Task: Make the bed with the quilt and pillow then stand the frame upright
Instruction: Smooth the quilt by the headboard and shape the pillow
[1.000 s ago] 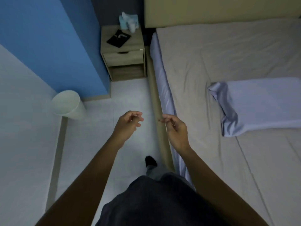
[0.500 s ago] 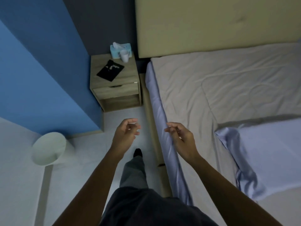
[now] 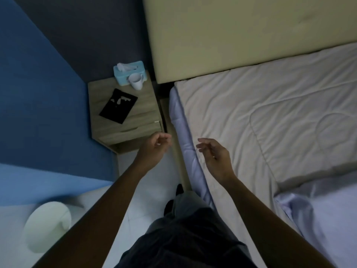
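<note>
A grey-white quilt [image 3: 260, 120] lies spread over the bed, reaching up to the beige headboard [image 3: 241, 33]. A pale lilac pillow [image 3: 326, 215] lies on the quilt at the lower right, partly cut off by the frame edge. A black picture frame [image 3: 118, 105] lies flat on the wooden nightstand [image 3: 123, 124]. My left hand [image 3: 154, 145] hangs in the air just in front of the nightstand, fingers loosely curled and holding nothing. My right hand [image 3: 214, 153] hovers over the bed's left edge, fingers relaxed and empty.
A blue tissue box [image 3: 128, 71] and a white cup [image 3: 136, 80] stand at the back of the nightstand. A white bin [image 3: 47, 228] stands on the floor at the lower left by the blue wall. A lilac sheet [image 3: 183, 136] covers the mattress side.
I have walked toward the head of the bed: nightstand and headboard are closer, pillow and bin have slid toward the lower edge. Both hands stay raised and empty, now further apart.
</note>
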{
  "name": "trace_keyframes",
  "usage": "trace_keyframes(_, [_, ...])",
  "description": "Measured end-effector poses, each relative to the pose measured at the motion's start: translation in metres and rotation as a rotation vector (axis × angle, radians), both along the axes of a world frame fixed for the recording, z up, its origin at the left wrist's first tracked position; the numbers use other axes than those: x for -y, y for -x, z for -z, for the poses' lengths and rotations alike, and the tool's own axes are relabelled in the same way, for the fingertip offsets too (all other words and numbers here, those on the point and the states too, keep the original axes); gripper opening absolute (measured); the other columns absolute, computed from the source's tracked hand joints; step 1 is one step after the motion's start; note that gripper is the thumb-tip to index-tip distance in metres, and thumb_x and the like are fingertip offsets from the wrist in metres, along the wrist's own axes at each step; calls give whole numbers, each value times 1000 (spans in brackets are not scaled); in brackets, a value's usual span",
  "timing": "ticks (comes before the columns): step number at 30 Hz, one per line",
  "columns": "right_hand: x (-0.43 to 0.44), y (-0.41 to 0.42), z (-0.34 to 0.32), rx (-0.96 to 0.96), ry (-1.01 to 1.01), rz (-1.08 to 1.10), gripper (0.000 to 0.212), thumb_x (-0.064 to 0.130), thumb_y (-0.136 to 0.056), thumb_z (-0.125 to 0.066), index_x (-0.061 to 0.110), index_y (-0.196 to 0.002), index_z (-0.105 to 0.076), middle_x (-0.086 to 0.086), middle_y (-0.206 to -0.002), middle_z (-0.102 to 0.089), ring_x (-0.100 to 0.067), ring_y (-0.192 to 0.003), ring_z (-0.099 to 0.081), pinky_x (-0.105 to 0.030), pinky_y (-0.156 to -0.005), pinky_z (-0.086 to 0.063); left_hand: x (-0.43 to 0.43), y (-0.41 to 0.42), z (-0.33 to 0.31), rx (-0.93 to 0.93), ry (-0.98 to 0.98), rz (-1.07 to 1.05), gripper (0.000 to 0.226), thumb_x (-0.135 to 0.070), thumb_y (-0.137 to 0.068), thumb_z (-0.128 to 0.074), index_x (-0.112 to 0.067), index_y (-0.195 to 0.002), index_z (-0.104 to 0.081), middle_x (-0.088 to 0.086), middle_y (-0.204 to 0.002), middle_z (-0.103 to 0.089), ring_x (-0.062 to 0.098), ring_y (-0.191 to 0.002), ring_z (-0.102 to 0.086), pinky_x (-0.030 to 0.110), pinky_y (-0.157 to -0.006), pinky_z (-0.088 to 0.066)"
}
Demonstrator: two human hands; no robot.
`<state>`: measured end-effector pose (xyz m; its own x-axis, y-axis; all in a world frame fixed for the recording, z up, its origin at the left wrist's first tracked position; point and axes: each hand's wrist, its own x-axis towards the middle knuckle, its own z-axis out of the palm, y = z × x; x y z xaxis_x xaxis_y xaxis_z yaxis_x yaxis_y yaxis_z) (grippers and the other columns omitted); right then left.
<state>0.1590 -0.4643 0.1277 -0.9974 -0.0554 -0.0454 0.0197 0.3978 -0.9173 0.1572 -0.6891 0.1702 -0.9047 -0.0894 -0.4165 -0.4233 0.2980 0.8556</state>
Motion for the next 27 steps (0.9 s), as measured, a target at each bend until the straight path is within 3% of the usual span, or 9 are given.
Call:
trace_keyframes(6, [7, 101, 26, 52, 30, 76, 24, 1, -98, -51, 11, -112, -69, 4, -101, -73, -15, -95, -72, -38, -90, -58, 7, 106, 21, 53, -3, -27, 15, -26, -93, -61, -39, -93, -69, -4, -95, -75, 19, -96, -70, 45, -94, -55])
trace_keyframes(9, [7, 138, 36, 94, -13, 69, 26, 15, -96, -51, 8, -115, -68, -2, -100, -73, -18, -91, -72, -40, -87, -59, 11, 146, 30, 103, 12, -10, 12, -37, -84, -63, -47, -86, -69, -6, -90, -75, 20, -94, -71, 51, -93, -55])
trace_keyframes(11, [8, 160, 44, 89, -51, 56, 31, 21, -95, -49, 7, -116, -67, -4, -99, -74, -17, -88, -72, -37, -83, -60, 12, 171, 35, 113, 22, 17, 12, -40, -83, -62, -50, -86, -68, -7, -91, -75, 18, -89, -70, 50, -92, -56])
trace_keyframes(14, [10, 190, 60, 153, -21, 115, 29, 1, -96, -49, 14, -114, -68, 1, -95, -74, -11, -87, -72, -34, -82, -60, 12, 207, 44, 111, 19, 57, 13, -36, -88, -60, -41, -98, -67, -2, -97, -74, 17, -90, -70, 48, -91, -56])
trace_keyframes(20, [21, 233, 97, 183, -25, 177, 33, -1, -94, -51, 19, -113, -69, 3, -94, -75, -9, -87, -71, -19, -75, -56, 17, 275, 80, 124, 8, 125, 13, -36, -87, -61, -38, -98, -68, 0, -97, -74, 19, -95, -70, 45, -88, -58])
trace_keyframes(23, [28, 253, 125, 188, -49, 213, 29, -1, -95, -55, 17, -114, -69, 2, -95, -74, -5, -87, -69, -7, -71, -48, 19, 311, 112, 148, 20, 162, 11, -25, -94, -61, -28, -101, -68, 4, -101, -73, 18, -89, -70, 37, -83, -57])
trace_keyframes(27, [41, 272, 162, 199, -96, 304, 28, -2, -93, -55, 14, -111, -71, 1, -95, -74, -6, -87, -69, -6, -75, -48, 20, 350, 156, 212, 41, 252, 13, -23, -94, -58, -33, -94, -67, 4, -97, -74, 13, -77, -66, 29, -71, -54])
